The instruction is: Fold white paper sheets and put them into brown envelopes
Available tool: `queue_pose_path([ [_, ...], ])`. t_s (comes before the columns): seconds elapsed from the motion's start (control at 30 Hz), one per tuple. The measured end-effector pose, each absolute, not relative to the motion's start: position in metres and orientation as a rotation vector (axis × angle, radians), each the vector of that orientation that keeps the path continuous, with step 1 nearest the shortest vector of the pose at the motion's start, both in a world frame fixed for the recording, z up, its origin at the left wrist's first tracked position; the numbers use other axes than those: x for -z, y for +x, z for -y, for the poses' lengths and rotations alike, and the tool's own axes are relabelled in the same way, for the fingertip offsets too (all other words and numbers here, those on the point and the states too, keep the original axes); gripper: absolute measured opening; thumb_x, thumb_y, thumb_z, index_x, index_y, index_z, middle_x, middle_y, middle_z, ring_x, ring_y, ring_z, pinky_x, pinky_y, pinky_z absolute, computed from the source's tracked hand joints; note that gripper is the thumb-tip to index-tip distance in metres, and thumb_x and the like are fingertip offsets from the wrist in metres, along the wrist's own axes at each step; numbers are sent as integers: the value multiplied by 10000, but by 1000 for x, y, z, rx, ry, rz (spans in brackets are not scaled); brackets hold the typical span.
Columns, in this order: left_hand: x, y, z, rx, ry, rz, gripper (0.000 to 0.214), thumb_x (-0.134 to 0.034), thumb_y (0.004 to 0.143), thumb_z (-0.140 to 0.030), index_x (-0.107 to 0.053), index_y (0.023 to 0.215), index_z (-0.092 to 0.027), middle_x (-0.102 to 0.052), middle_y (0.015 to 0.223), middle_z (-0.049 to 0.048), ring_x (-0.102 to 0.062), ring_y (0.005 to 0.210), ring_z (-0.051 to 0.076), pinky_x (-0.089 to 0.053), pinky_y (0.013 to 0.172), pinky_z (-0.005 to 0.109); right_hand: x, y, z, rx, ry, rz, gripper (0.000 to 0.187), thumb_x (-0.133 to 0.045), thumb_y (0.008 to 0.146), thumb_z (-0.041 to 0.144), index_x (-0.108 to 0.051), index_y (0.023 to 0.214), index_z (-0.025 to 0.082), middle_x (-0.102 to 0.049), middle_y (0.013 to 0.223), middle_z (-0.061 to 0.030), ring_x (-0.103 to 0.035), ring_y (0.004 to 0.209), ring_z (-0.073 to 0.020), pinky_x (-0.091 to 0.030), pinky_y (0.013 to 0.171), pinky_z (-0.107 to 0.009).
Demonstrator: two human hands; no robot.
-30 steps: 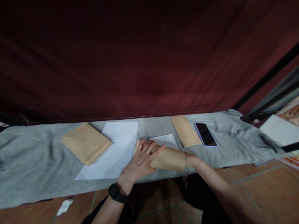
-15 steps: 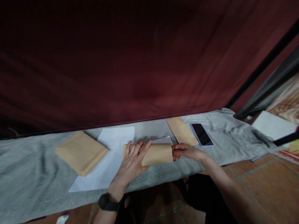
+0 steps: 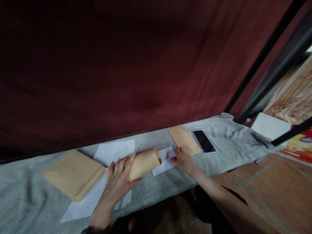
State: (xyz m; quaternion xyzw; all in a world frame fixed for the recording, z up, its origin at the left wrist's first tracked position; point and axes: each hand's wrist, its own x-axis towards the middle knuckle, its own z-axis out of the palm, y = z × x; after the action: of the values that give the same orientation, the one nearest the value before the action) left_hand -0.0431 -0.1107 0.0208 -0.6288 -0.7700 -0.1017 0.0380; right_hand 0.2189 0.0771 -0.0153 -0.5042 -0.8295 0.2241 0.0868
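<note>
Envelope (image 3: 143, 163) sits open in the curled left hand (image 3: 119, 182); paper (image 3: 163, 161) just beside its mouth, under the flat right hand (image 3: 183, 161), looks not yet inside.

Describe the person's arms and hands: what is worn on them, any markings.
The left hand and right hand wear no gloves, and no rings show. The left forearm and right forearm are uncovered, with no sleeve near the wrist. Something dark crosses the left arm at the picture's bottom edge; whether strap or clothing cannot be told.
</note>
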Motion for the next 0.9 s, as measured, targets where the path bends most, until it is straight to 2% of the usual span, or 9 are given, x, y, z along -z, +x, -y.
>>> queue_pose_path([
  [0.23, -20, -48, 111, 203, -1929, 2656, 991, -662, 726, -358, -172, 1585, -288, -517, 1415, 116, -453, 1356, 334, -166, 1180, 568, 13, 214, -79, -627, -1516, 2515, 397, -687, 846, 318, -601, 1186, 132, -698, 1122, -163, -662, 1071, -288, -477, 912, -340],
  [0.43, -15, -51, 112, 154, -1943, 2750, 1040, -664, 685, -386, -167, 1591, -267, -469, 1477, 134, -401, 1407, 337, -149, 1184, 558, 19, 219, -86, -809, -1425, 2367, 73, -662, 826, 280, -632, 834, 214, -705, 883, -52, -670, 878, -228, -483, 777, -299],
  [0.57, -14, -52, 113, 181, -1942, 2759, 1033, -654, 687, -374, -166, 1591, -266, -456, 1490, 129, -391, 1416, 328, -137, 1188, 551, 12, 229, -101, -831, -1352, 2283, 94, -555, 886, 270, -576, 808, 222, -670, 810, -43, -655, 810, -207, -485, 718, -283],
  [0.67, -14, -52, 113, 208, -1947, 2757, 1021, -639, 702, -366, -147, 1593, -276, -463, 1484, 124, -394, 1412, 328, -135, 1186, 559, 4, 236, -111, -907, -1294, 2097, 161, -477, 927, 365, -532, 842, 239, -636, 780, -27, -629, 722, -194, -499, 607, -272],
  [0.77, -14, -53, 113, 223, -1946, 2760, 1041, -648, 700, -380, -124, 1595, -282, -466, 1479, 127, -397, 1406, 342, -137, 1180, 570, 1, 237, -113, -1121, -1162, 1762, 265, -526, 871, 512, -504, 826, 252, -598, 754, -4, -586, 658, -184, -499, 498, -262],
  [0.9, -13, -53, 111, 215, -1952, 2759, 1057, -654, 706, -402, -97, 1597, -284, -476, 1462, 131, -409, 1390, 353, -145, 1171, 579, 1, 229, -105, -1331, -1040, 1603, 343, -581, 804, 586, -532, 845, 248, -580, 745, 7, -572, 666, -180, -528, 500, -266],
])
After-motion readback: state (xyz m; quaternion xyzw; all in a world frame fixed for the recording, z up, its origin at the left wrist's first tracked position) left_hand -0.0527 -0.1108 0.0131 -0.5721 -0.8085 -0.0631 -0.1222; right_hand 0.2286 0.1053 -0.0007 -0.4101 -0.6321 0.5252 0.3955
